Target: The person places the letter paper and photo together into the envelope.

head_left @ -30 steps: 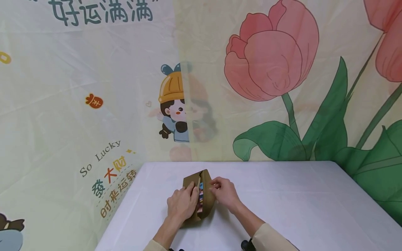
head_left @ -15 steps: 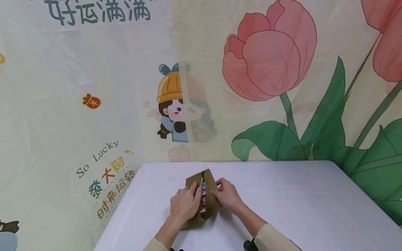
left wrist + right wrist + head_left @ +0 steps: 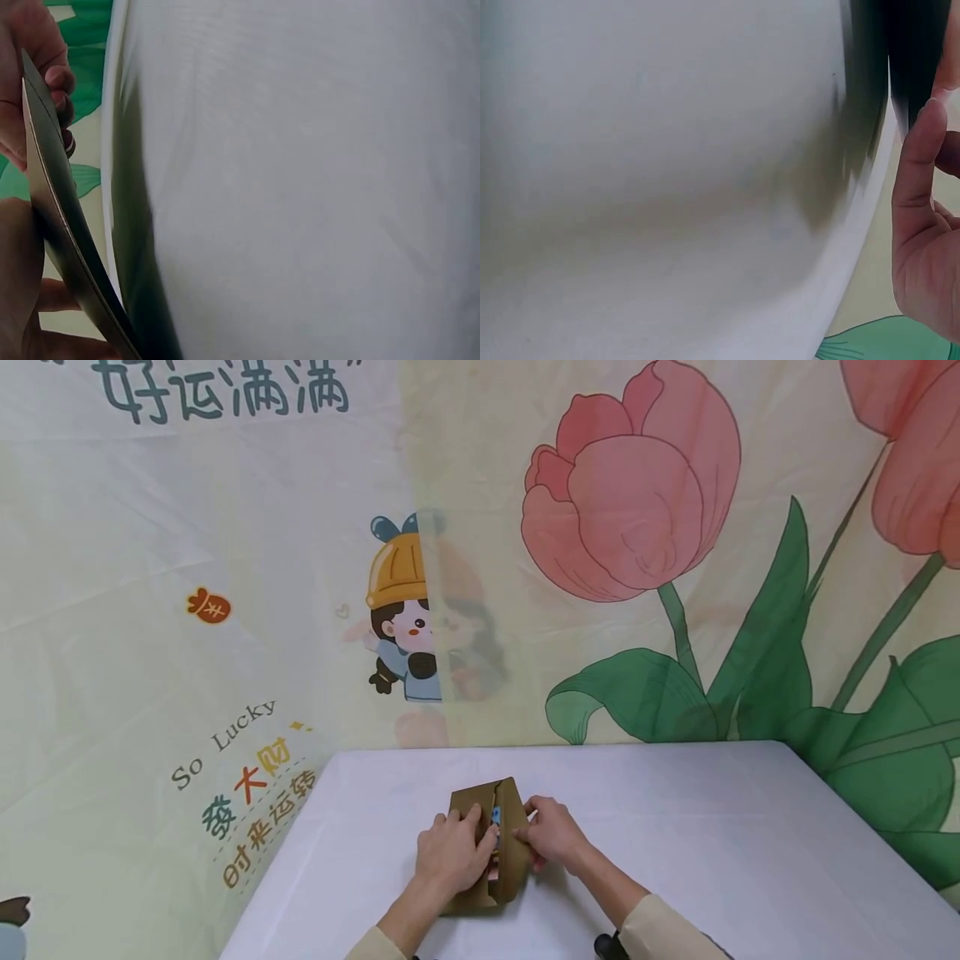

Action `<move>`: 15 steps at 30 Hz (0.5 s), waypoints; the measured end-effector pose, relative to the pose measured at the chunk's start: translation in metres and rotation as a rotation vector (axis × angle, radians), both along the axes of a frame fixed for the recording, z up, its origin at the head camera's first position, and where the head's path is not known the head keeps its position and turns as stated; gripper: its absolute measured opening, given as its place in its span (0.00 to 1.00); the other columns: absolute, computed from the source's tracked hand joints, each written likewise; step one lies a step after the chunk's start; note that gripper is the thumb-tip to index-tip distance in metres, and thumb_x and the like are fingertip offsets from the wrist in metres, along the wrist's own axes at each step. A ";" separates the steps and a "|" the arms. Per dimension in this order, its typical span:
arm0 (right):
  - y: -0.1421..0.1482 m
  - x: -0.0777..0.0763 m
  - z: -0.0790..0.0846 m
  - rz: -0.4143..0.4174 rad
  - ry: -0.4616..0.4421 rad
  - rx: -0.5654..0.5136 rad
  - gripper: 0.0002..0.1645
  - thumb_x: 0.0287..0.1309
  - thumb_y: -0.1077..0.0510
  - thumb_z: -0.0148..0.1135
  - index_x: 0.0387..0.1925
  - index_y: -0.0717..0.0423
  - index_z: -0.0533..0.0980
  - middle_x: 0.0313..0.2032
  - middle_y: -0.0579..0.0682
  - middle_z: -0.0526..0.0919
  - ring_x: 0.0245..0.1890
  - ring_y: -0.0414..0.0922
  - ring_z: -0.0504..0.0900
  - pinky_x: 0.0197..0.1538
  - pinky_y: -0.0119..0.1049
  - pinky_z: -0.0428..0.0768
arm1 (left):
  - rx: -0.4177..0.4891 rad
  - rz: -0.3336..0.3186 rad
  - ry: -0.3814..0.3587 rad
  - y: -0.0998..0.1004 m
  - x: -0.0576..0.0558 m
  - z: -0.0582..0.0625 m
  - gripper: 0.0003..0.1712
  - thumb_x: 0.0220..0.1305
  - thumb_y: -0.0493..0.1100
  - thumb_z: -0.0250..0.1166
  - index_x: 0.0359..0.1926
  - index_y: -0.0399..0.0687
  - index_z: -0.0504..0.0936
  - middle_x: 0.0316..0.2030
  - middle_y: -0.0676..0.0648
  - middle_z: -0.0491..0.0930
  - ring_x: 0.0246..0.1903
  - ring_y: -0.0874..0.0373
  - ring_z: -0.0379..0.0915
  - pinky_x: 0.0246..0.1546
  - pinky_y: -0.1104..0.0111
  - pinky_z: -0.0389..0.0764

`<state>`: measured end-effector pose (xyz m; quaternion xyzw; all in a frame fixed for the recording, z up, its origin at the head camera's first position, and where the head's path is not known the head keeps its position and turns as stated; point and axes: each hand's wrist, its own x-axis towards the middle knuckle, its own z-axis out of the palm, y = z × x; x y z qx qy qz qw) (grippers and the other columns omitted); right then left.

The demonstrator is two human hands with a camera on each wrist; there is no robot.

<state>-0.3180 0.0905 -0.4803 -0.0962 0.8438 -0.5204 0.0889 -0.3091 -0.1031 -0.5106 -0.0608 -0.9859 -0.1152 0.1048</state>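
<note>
A brown paper envelope [image 3: 468, 795] stands slightly tilted over the white table, its mouth part open. Inside it shows a narrow strip of colourful printed contents [image 3: 494, 870], partly hidden. My left hand [image 3: 453, 856] rests on the envelope's left panel, fingers extended, thumb beside the mouth. With thumb and curled fingers, my right hand [image 3: 555, 835] pinches the right edge of the flap [image 3: 513, 870]. From the left wrist, the envelope [image 3: 64, 217] appears edge-on, raised off the cloth. In the right wrist view, my right thumb touches the envelope's dark edge [image 3: 916, 52].
A white cloth covers the table [image 3: 675, 827]. Behind it hangs a printed backdrop [image 3: 285, 568] with tulips, lettering and a cartoon figure. A black object [image 3: 611, 946] lies by the right sleeve at the lower edge of view.
Both hands and the envelope have shifted slightly right and lower in the head view. My right hand has moved from touching the flap's edge to pinching it.
</note>
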 end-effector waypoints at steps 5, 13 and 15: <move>0.002 0.000 -0.004 0.004 -0.018 0.015 0.15 0.65 0.64 0.67 0.48 0.68 0.74 0.18 0.56 0.82 0.09 0.39 0.76 0.20 0.42 0.82 | -0.032 -0.008 -0.004 0.002 0.001 -0.003 0.39 0.73 0.73 0.51 0.70 0.56 0.78 0.58 0.39 0.83 0.53 0.42 0.79 0.38 0.47 0.80; 0.000 0.003 -0.006 0.021 -0.032 0.005 0.17 0.65 0.64 0.67 0.50 0.67 0.73 0.16 0.53 0.80 0.09 0.40 0.74 0.18 0.40 0.81 | -0.080 -0.021 0.016 0.007 0.003 0.000 0.40 0.66 0.72 0.60 0.66 0.51 0.81 0.46 0.39 0.83 0.46 0.43 0.78 0.33 0.50 0.79; -0.001 0.003 -0.006 0.024 -0.034 0.003 0.16 0.65 0.64 0.67 0.50 0.67 0.73 0.16 0.53 0.79 0.09 0.40 0.74 0.18 0.39 0.80 | -0.093 -0.014 0.010 0.008 0.003 0.001 0.39 0.64 0.72 0.61 0.64 0.51 0.81 0.45 0.39 0.83 0.46 0.43 0.78 0.33 0.50 0.79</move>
